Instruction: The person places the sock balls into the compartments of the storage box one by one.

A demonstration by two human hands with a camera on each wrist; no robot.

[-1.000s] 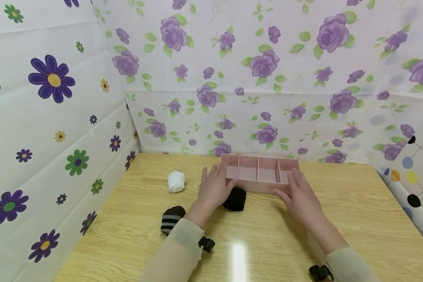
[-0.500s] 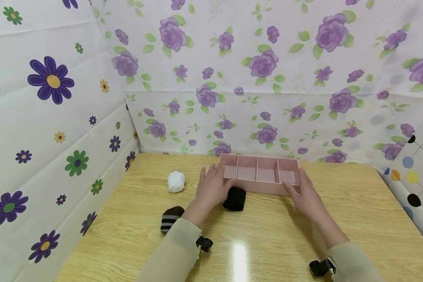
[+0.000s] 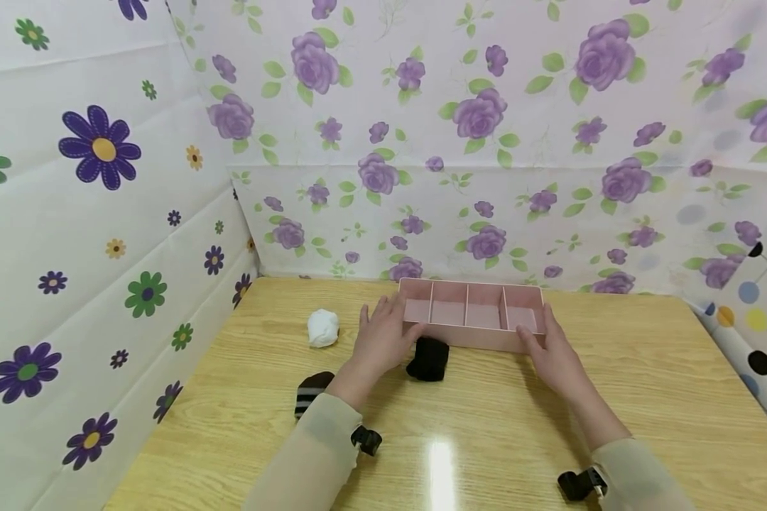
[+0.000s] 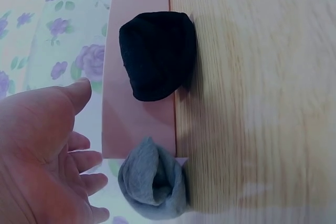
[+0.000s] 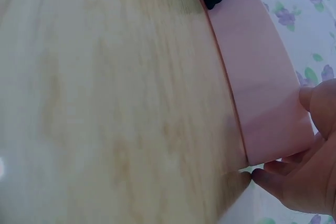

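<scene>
A pink divided box (image 3: 473,336) stands near the back of the table, its compartments holding nothing. My right hand (image 3: 559,363) grips its right end, thumb at the front rim and fingers around the side, as the right wrist view shows. At the other end my left hand (image 3: 378,339) is beside the left corner, fingers loosely bent and holding nothing. A balled black sock (image 3: 430,359) lies against the front wall, right by the left hand. Farther left is a white balled sock (image 3: 323,328), looking greyish in the left wrist view. A striped dark sock (image 3: 312,392) is partly covered by the left forearm.
The wooden table (image 3: 486,433) runs back to a flowered cloth wall (image 3: 332,191). Another flower-patterned cloth (image 3: 166,234) borders its left side. A dotted cloth (image 3: 757,319) hangs at the right.
My right hand has shifted right from over the end compartment to the box's right end. My left hand has drawn slightly left. The socks stay where they were.
</scene>
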